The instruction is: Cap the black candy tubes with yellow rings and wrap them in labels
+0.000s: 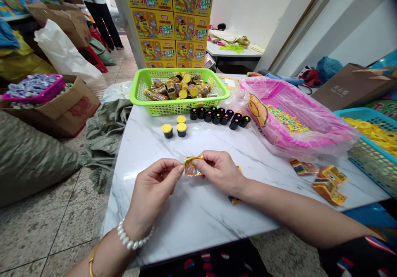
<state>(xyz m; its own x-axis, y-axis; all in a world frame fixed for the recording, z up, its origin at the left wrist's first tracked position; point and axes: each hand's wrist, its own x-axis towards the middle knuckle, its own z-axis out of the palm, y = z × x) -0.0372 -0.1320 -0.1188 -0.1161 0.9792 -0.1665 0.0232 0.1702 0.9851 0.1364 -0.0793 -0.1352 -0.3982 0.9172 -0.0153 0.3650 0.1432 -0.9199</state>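
Note:
A small, shiny printed plastic sleeve [190, 169], mostly yellow, is held flat above the table in front of me. My left hand [159, 182] pinches its left edge between thumb and forefinger. On the other side, my right hand [218, 171] grips it with the thumb across its upper right part. More yellow printed sleeves [235, 199] lie partly hidden under my right hand and wrist. Beyond my hands stand several small black cups, the nearest with a yellow lid [166, 128]. Further right is a group of black cups without lids [217, 118], with coloured bits inside.
A green basket [180, 107] of wrapped cups stands at the back. At right are a pink basket [328, 103] lined with plastic, holding coloured candies, and a blue basket [372, 161] of yellow lids. Stacked sleeves [330, 184] lie nearby. A person [99, 12] stands far left.

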